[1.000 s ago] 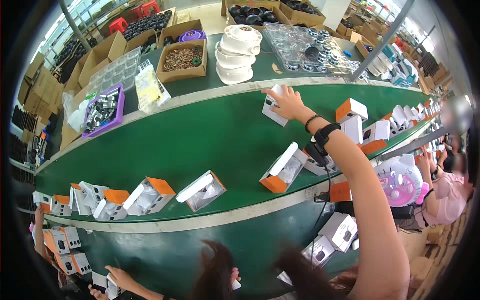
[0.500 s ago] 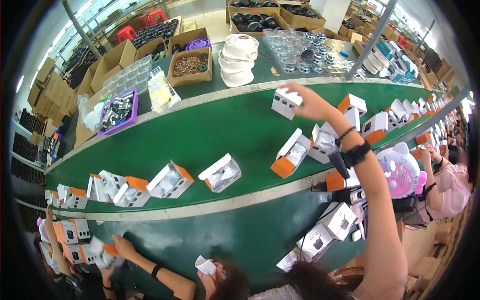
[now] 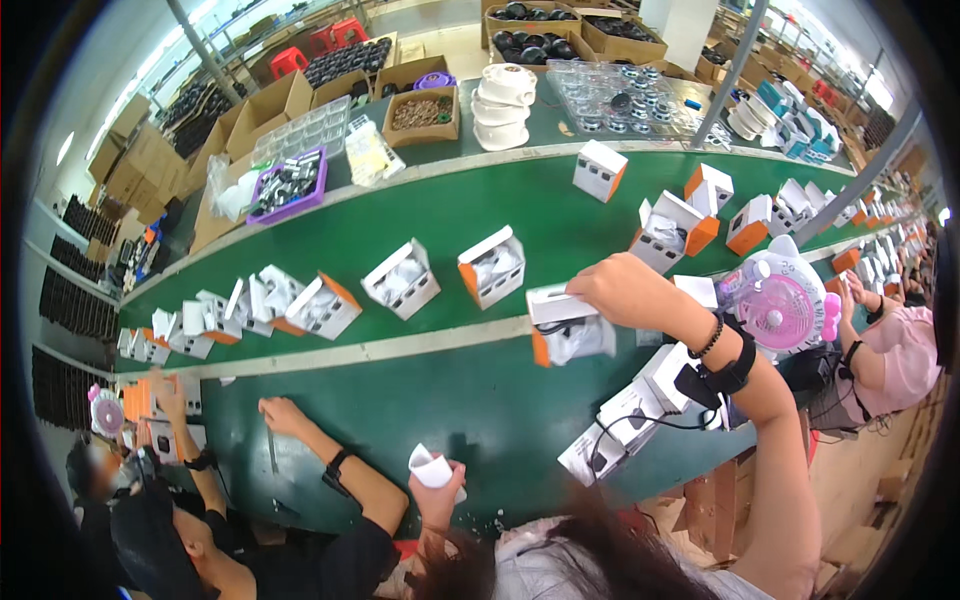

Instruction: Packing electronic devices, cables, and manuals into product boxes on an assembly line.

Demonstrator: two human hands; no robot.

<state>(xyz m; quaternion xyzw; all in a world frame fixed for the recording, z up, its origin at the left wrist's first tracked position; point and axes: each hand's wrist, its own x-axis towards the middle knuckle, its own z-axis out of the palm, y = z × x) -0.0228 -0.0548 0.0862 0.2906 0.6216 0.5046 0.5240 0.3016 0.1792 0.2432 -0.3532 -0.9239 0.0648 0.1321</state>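
Observation:
My right hand [image 3: 625, 288] grips the lid of an open white and orange box [image 3: 542, 345], held at the near edge of the green belt. A white-wrapped item [image 3: 585, 342] and a bit of black cable show in the box. Low in the middle, my left hand [image 3: 440, 497] is closed round folded white paper [image 3: 428, 464]. A shut white box [image 3: 598, 172] stands on the belt's far side. Open boxes with white-wrapped contents, such as this one [image 3: 494, 268], stand to the left of my right hand.
White boxes and a black cable lie on the green table [image 3: 350, 400] beside my right forearm. A pink and white fan [image 3: 778, 305] stands at the right. A co-worker's hand [image 3: 285, 415] rests at the left. Stacked white parts [image 3: 502, 108] and cartons line the far side.
My right hand has left the shut box on the far side of the belt, come nearer and taken hold of an open box. My left hand still holds the paper. The view has shifted.

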